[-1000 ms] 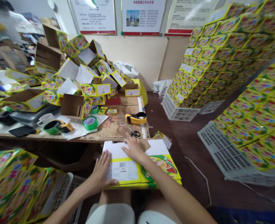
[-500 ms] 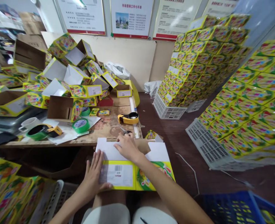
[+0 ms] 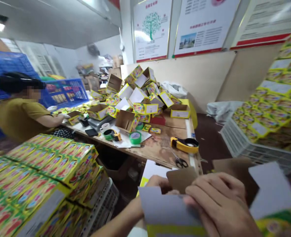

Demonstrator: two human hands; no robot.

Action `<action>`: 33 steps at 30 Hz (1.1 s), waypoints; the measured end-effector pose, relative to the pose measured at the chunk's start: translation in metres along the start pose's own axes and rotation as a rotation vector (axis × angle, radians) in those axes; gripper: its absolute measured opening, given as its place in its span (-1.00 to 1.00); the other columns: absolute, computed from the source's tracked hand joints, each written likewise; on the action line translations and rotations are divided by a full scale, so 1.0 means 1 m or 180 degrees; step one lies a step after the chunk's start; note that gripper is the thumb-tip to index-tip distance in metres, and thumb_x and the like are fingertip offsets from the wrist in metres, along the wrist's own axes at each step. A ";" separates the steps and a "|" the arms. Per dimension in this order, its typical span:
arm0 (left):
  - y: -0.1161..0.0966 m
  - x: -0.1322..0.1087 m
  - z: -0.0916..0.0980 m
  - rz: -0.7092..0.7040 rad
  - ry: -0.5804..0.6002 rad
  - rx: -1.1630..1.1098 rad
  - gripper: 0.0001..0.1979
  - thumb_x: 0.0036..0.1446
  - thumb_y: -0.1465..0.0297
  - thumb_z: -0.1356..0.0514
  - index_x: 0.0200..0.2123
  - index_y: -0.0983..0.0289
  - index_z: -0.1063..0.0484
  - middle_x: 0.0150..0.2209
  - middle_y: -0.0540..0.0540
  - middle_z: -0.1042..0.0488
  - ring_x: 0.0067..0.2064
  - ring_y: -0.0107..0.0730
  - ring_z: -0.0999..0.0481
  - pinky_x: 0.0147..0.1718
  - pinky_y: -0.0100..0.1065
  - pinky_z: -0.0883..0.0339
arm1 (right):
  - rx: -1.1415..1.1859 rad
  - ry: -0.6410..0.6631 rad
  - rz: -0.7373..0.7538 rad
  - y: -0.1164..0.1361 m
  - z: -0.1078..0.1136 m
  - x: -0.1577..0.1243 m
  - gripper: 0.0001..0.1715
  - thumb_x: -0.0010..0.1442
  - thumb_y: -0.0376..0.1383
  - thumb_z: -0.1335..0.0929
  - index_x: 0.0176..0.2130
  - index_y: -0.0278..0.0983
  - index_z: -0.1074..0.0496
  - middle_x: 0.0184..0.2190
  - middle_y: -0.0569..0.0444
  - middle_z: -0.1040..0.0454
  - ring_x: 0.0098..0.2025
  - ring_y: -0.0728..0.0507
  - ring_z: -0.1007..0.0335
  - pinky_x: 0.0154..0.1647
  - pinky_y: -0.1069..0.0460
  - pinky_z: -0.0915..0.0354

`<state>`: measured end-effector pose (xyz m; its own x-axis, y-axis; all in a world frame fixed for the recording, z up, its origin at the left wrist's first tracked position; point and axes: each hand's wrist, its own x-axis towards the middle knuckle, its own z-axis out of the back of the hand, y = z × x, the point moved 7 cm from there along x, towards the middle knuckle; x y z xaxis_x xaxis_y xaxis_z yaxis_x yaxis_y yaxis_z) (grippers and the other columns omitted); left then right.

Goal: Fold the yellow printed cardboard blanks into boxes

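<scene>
Close in front of me is a printed cardboard box (image 3: 170,207), white-flapped with yellow and green sides, its flaps standing up. My right hand (image 3: 217,194) is closed over the box's near edge and flap, fingers bent together. Reaching inside the raised flaps, my left hand (image 3: 157,182) is curled at the box's far side; the near flap hides part of it. A brown inner flap (image 3: 182,177) stands between the two hands. Scissors (image 3: 181,162) lie on the worktable (image 3: 157,151) just beyond, near a yellow tape dispenser (image 3: 185,144).
Empty boxes (image 3: 137,95) are heaped on the table, behind green tape (image 3: 135,138) and a white mug (image 3: 105,127). Packed cartons (image 3: 56,158) stand at left in a white crate (image 3: 110,197); others (image 3: 266,105) rise at right. A co-worker (image 3: 24,108) sits far left by a blue crate (image 3: 63,92).
My view has swung left and the box appears nearer and turned. My left hand has gone from the box's outer face to inside the flaps; my right hand has closed on the near edge.
</scene>
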<state>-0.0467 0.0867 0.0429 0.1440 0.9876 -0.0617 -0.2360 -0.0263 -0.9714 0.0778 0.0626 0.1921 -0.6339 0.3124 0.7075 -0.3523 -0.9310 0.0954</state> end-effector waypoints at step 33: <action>-0.009 0.030 0.059 -0.0511 -0.1820 0.0063 -0.68 0.10 0.21 -0.13 -0.24 0.37 -0.41 -0.32 0.13 -0.52 -0.27 -0.24 -0.49 -0.27 -0.36 -0.33 | -0.0805 0.1532 -0.2197 -0.077 -0.065 -0.061 -0.63 0.32 -0.25 -0.20 -0.42 -0.25 -0.47 -0.38 0.04 -0.54 -0.29 -0.13 -0.34 -0.23 -0.04 -0.01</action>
<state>-0.0966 0.1261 0.0629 -0.3598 0.9057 0.2243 -0.2728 0.1278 -0.9535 0.0989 0.1275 0.0967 -0.4245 0.8890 0.1716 -0.8701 -0.4529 0.1945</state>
